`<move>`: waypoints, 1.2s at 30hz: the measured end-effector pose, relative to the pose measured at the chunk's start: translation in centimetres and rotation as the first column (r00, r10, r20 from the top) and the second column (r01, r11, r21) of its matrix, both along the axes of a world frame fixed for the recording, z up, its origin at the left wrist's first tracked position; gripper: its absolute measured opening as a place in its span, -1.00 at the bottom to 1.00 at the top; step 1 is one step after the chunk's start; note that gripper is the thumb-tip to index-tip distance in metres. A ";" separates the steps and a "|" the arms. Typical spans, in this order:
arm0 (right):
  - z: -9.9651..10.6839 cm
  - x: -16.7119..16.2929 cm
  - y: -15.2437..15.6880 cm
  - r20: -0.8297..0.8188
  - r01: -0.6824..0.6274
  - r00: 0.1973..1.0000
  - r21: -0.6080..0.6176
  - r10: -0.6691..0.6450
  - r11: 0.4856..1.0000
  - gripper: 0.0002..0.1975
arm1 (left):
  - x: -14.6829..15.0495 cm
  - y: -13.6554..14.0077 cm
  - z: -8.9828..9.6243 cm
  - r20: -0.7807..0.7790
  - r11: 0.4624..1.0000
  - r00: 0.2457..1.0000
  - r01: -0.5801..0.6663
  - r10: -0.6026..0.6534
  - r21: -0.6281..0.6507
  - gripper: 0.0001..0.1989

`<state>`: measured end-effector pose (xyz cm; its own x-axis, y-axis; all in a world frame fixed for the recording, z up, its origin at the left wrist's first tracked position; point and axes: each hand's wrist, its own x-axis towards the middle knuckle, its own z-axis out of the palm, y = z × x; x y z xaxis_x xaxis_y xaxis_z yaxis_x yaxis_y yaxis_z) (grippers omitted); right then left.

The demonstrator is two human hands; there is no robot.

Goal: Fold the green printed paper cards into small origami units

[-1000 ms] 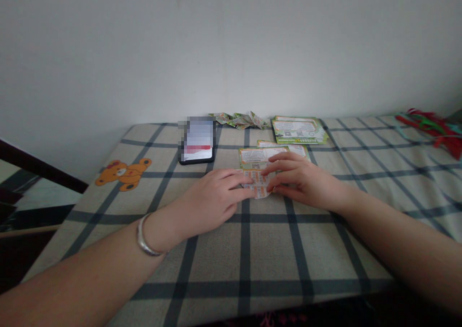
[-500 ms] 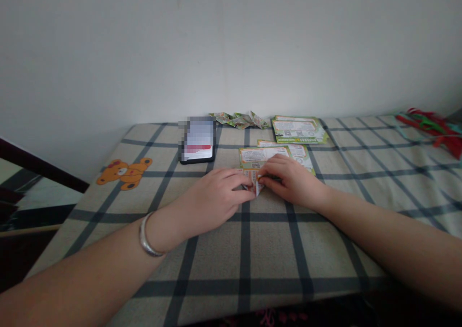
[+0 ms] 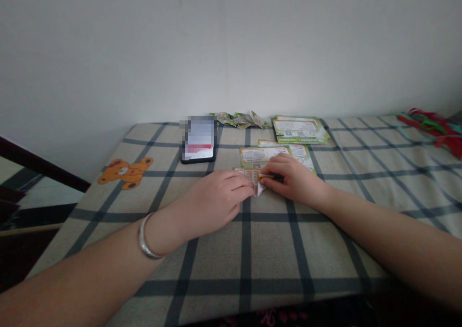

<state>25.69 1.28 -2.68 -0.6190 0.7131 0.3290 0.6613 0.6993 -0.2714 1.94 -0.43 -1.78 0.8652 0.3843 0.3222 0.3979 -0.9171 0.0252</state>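
A small printed paper (image 3: 253,174), folded to a point at its near end, lies between my two hands on the checked cloth. My left hand (image 3: 222,197), with a silver bangle at the wrist, has its fingers curled together on the paper's left side. From the right, my right hand (image 3: 290,176) pinches the opposite edge between thumb and fingers. Just beyond the hands lie flat green-bordered printed sheets (image 3: 265,153), partly covered by my right hand. My left thumb is mostly hidden.
A phone (image 3: 198,141) lies behind my left hand. Folded paper pieces (image 3: 245,120) and a stack of printed sheets (image 3: 299,129) sit near the wall. An orange bear cutout (image 3: 126,174) is at left, and red and green strips (image 3: 438,129) lie far right.
My left fingers have drawn back slightly to the left and closed together, so more of the folded paper shows. My right hand has barely moved.
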 end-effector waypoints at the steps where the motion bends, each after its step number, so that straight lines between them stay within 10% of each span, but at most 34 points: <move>1: 0.1 0.1 0.0 -0.006 -0.014 1.000 -0.013 0.014 1.000 -0.83 | 0.0 0.0 0.0 -0.008 1.000 1.000 -0.005 0.005 0.004 -0.69; 17: -0.5 0.0 0.1 -0.255 0.048 0.963 -0.178 -0.093 0.983 -0.91 | -0.2 -0.1 -0.3 0.001 0.999 1.000 -0.008 0.008 0.042 -0.70; 36: -0.7 -0.3 -0.4 -0.111 0.051 0.993 0.064 -0.043 0.997 -0.85 | -0.3 0.2 -0.7 -0.056 0.995 0.998 0.041 -0.036 0.092 -0.65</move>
